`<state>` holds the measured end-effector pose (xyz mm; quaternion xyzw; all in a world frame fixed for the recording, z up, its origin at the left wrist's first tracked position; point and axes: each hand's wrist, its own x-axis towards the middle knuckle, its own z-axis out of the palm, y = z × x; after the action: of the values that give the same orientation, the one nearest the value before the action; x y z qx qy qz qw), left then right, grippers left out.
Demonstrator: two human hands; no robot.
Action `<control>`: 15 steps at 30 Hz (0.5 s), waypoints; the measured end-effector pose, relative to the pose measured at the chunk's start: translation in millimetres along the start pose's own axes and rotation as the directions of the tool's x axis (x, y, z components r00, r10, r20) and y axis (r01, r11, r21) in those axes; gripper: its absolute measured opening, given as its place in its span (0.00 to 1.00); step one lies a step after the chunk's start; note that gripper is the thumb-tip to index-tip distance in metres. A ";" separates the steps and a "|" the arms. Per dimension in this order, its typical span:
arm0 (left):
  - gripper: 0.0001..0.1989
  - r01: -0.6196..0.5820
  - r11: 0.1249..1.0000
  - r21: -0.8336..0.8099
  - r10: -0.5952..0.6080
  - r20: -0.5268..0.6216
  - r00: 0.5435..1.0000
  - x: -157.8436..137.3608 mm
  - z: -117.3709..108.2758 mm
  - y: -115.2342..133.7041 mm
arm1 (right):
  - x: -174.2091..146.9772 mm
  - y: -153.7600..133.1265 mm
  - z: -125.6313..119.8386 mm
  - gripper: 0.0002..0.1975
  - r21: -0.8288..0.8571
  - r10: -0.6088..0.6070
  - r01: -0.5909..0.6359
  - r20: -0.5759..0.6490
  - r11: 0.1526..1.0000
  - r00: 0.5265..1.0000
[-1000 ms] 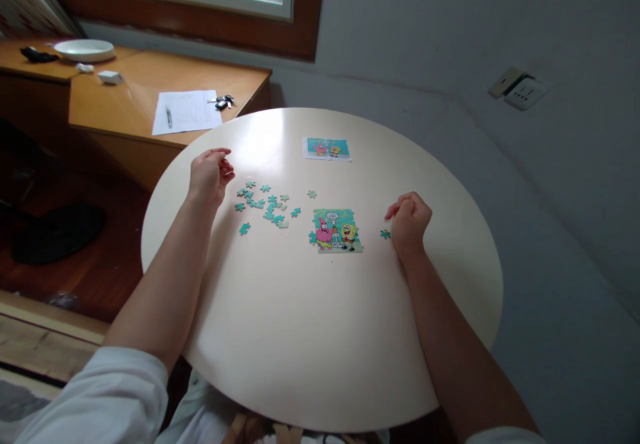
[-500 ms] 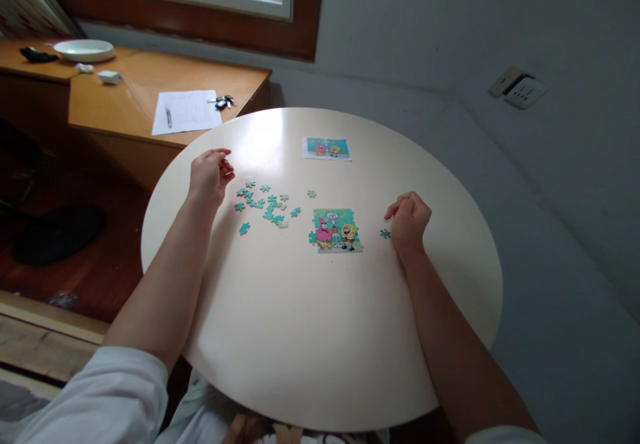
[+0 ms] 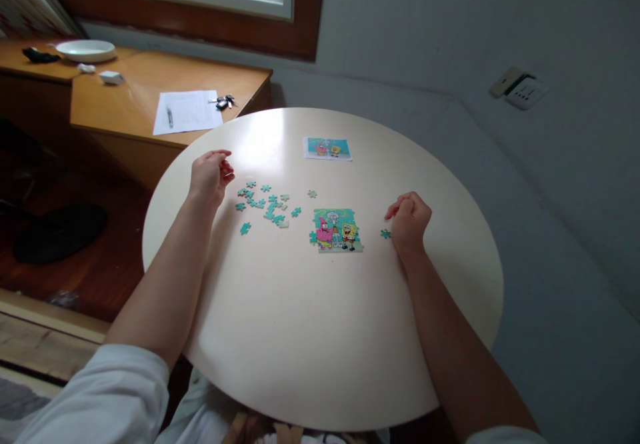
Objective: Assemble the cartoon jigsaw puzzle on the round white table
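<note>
A partly assembled cartoon jigsaw puzzle [image 3: 336, 231] lies flat near the middle of the round table. It shows a pink, a pale green and a yellow figure. Several loose teal puzzle pieces [image 3: 273, 208] are scattered to its left. My left hand [image 3: 210, 176] rests just beyond them at the left, fingers loosely curled and apart, nothing visible in it. At the right, my right hand [image 3: 411, 221] rests on the table, closed in a loose fist with nothing showing in it. A single puzzle piece [image 3: 385, 234] lies right beside its left edge.
A printed reference picture [image 3: 328, 149] lies at the far side of the white round table [image 3: 310, 337]. Behind at the left, a wooden desk [image 3: 135, 71] carries a paper sheet [image 3: 187, 112] with a pen, keys [image 3: 223, 103], a small white box and a white dish.
</note>
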<state>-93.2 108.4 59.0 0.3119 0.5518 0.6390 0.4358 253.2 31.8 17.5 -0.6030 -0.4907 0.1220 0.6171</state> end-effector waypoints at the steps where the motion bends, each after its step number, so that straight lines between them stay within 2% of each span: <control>1: 0.05 0.010 1.000 0.004 -0.010 -0.002 1.000 0.5 -0.7 -0.5 | -0.1 0.3 0.0 0.11 0.000 -0.002 0.002 0.001 1.000 1.000; 5: 0.05 0.031 0.998 0.051 -0.030 -0.012 0.999 3.6 -4.4 -1.7 | -0.1 1.4 0.2 0.11 0.010 0.000 0.000 0.009 1.000 1.000; 15: 0.06 -0.029 0.977 0.209 0.043 -0.064 0.997 9.4 -11.3 -7.0 | 0.9 2.5 0.3 0.11 0.025 0.014 -0.014 0.005 1.000 1.000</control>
<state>-105.7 112.1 49.2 0.3439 0.6243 0.5958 0.3702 254.5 33.2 15.8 -0.5984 -0.4862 0.1340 0.6226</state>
